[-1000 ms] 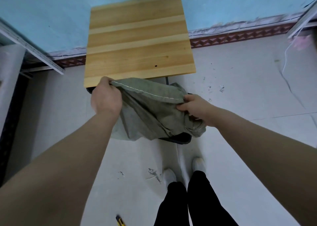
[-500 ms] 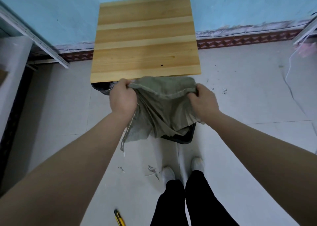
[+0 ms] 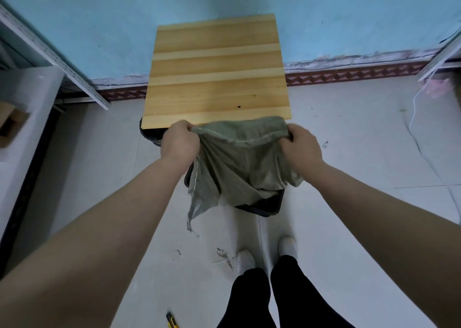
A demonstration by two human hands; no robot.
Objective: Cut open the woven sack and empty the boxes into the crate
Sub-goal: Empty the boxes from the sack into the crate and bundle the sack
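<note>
Our left hand (image 3: 179, 140) and right hand (image 3: 299, 145) both clutch the limp grey-green woven sack (image 3: 239, 163) above the black plastic crate (image 3: 264, 206). Its seven-o'clock tail overhangs the rim, so boxes could spill outside.

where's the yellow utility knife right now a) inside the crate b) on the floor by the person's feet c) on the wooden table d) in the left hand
b: the utility knife lies on the tiled floor just left of the person's legs, while the left hand and the right hand both grip the woven sack.
</note>
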